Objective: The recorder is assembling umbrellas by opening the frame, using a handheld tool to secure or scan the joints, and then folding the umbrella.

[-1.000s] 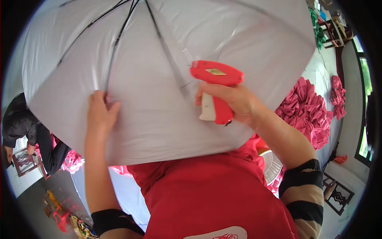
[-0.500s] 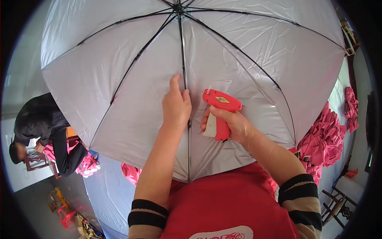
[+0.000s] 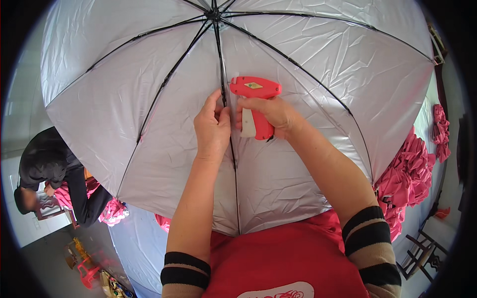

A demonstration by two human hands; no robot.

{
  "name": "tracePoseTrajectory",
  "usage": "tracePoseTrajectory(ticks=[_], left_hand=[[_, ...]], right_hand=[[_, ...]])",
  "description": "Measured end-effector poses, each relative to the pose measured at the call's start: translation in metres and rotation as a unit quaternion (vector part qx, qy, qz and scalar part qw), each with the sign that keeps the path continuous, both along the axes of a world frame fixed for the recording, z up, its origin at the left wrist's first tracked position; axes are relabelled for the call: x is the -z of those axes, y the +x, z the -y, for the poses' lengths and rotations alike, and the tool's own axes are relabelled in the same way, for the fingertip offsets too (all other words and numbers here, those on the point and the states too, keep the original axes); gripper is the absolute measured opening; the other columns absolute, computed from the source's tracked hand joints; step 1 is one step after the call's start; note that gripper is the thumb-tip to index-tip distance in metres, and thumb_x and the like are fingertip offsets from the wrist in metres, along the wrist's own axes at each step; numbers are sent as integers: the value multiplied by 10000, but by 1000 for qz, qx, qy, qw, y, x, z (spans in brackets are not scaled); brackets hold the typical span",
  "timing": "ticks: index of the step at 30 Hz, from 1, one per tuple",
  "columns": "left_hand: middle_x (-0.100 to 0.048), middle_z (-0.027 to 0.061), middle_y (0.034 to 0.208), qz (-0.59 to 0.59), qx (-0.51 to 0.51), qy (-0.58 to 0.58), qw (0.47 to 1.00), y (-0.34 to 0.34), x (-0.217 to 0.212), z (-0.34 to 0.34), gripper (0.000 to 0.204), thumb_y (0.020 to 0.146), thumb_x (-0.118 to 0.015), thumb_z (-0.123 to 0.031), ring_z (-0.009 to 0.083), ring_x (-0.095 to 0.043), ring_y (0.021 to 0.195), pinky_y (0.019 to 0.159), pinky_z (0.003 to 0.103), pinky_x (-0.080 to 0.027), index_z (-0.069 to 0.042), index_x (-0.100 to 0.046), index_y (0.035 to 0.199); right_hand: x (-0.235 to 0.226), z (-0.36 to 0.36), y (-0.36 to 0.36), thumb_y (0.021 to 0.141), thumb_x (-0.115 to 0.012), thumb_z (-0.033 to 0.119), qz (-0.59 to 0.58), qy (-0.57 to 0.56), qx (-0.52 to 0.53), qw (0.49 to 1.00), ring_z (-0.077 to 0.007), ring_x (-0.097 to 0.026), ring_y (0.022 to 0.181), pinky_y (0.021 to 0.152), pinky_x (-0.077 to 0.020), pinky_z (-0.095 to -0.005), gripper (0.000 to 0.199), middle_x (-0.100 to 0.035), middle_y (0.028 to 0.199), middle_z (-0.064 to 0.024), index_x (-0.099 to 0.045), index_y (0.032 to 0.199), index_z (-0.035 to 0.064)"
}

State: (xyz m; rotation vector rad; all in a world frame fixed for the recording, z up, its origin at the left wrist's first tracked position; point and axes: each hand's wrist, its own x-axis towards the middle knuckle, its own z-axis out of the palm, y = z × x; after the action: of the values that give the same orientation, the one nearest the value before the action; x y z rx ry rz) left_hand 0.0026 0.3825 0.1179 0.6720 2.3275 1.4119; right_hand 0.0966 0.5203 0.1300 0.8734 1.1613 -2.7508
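Observation:
An open umbrella with a silver-grey inner canopy [image 3: 164, 174] spreads in front of me, underside up. Its black ribs fan out from the hub [image 3: 213, 16] at the top. My left hand [image 3: 212, 130] pinches the middle rib [image 3: 219, 59] between thumb and fingers, about halfway along it. Gripped in my right hand [image 3: 279, 116] is a red and white tagging gun [image 3: 258, 87]. The gun's nose points left, close to that rib and just above my left fingertips. Whether its tip touches the rib or the cloth, I cannot tell.
Bunched pink-red cloth [image 3: 405, 174] lies to the right, beside a dark wooden chair [image 3: 422, 256]. A person in black [image 3: 49, 159] bends over pink cloth at the left. Below them are a red plastic stool [image 3: 88, 273] and a light blue covered surface [image 3: 141, 243].
My right hand has moved the tagging gun up and left, toward the middle rib. My left fingers have closed round the rib. The umbrella's hub has shifted slightly left.

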Motion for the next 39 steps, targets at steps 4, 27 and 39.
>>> tracePoseTrajectory(ticks=[4, 27, 39], left_hand=[[-577, 45, 713, -16, 8, 8, 1000, 1, 1, 2, 405, 840, -590, 28, 118, -520, 602, 601, 278, -469, -68, -573, 1233], [-568, 35, 702, -12, -1, 13, 1000, 2, 0, 2, 385, 842, -599, 30, 104, -509, 585, 568, 262, -457, -55, -582, 1217], [-566, 30, 705, -75, 9, 22, 997, 7, 3, 1, 392, 838, -579, 52, 103, -518, 609, 593, 265, -464, -69, -582, 1211]], right_hand=[[1, 3, 7, 826, -700, 221, -4, 3, -24, 1000, -248, -672, 753, 656, -565, -383, 254, -657, 849, -121, -614, 973, 34], [7, -4, 6, 843, -678, 224, -50, -33, -55, 997, -260, -682, 717, 654, -568, -387, 229, -666, 827, -136, -625, 926, 17], [7, -8, -4, 847, -675, 238, -59, -112, -85, 988, -247, -687, 716, 656, -572, -369, 237, -665, 819, -128, -626, 923, 19]])
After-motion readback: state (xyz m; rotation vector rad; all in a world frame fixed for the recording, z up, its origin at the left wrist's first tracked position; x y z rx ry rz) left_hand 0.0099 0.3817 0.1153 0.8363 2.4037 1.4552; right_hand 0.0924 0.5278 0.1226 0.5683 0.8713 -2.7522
